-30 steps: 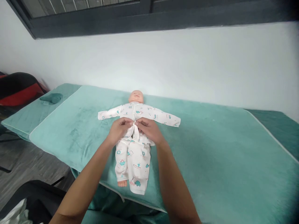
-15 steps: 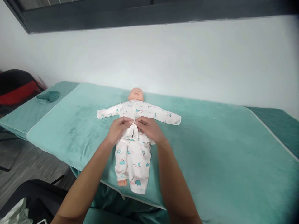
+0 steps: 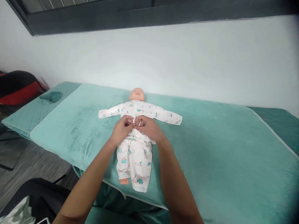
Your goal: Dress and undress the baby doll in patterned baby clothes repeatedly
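A baby doll (image 3: 137, 94) lies on its back, dressed in a white printed shirt (image 3: 149, 109) with both sleeves spread out. Matching printed pants (image 3: 139, 161) cover its legs, and one bare foot (image 3: 124, 181) sticks out of a pant leg. Over the doll's belly my left hand (image 3: 123, 128) pinches the shirt's front edge. My right hand (image 3: 148, 127) faces it from the other side, fingertips closed on the opposite front edge. The fingertips of both hands nearly meet at the middle opening; any fastener between them is too small to make out.
The doll rests on a bed with a teal cover (image 3: 210, 149), against a white wall (image 3: 163, 59). A face hole (image 3: 51, 97) shows at the bed's left end. A red and black chair (image 3: 21, 90) stands beyond it; a black seat (image 3: 39, 199) with crumpled cloth is at lower left.
My fingers have curled and come closer together at the shirt's middle. The lower front flaps, earlier lifted and bunched, now lie flatter. The view has shifted slightly.
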Demonstrator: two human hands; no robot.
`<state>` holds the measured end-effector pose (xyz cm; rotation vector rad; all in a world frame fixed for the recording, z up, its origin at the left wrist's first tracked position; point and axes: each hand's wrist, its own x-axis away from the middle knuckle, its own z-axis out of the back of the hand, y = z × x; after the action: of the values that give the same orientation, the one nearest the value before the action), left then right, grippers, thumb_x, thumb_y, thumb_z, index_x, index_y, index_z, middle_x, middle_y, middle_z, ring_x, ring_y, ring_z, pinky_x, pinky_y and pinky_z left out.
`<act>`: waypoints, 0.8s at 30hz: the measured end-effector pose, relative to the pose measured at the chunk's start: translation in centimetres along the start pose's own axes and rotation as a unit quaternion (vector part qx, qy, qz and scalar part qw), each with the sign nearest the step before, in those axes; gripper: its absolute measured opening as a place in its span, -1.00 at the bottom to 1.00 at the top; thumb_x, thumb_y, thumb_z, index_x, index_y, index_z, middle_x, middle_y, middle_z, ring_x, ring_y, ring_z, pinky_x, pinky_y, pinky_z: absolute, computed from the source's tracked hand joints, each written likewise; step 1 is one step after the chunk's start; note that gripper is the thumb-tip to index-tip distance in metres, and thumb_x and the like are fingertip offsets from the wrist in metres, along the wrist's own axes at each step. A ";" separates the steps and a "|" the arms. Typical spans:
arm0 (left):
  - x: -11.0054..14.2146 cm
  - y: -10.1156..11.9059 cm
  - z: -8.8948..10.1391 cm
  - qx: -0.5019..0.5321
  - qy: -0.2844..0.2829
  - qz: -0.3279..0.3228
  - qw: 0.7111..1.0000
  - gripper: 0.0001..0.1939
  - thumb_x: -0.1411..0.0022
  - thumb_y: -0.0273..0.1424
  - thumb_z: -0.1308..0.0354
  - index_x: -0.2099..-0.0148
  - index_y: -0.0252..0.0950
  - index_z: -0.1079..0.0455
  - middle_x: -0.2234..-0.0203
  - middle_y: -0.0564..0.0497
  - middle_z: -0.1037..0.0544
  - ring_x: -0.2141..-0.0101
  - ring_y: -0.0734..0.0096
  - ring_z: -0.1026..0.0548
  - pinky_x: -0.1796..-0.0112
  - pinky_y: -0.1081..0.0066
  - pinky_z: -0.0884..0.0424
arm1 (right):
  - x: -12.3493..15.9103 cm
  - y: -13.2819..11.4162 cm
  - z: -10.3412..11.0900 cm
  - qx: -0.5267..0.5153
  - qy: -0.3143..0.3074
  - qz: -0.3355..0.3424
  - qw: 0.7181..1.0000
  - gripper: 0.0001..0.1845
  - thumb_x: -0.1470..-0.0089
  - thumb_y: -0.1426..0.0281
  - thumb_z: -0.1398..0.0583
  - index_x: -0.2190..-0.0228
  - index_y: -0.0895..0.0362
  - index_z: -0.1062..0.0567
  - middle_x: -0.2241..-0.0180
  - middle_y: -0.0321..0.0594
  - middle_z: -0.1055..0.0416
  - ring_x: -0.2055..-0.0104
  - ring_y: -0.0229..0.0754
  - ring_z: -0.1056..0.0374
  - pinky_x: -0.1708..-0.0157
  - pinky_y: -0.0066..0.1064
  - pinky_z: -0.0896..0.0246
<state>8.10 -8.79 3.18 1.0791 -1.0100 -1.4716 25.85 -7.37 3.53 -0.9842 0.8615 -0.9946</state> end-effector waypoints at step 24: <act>0.0 0.5 0.5 0.203 -0.059 0.076 0.974 -0.75 -0.07 -0.36 -0.27 0.18 -0.23 -0.36 0.47 0.14 -0.37 0.48 0.52 -0.30 0.40 0.46 -0.18 | 0.0 0.2 0.3 -0.061 -0.045 -0.006 0.997 -0.70 0.02 0.18 -0.36 0.30 0.08 -0.50 0.40 -0.34 -0.39 0.39 -0.28 -0.27 0.39 -0.42 -0.22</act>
<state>7.69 -8.85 3.76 1.1774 -1.4897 -1.2453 26.16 -7.25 3.40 -1.1311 0.8510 -0.9087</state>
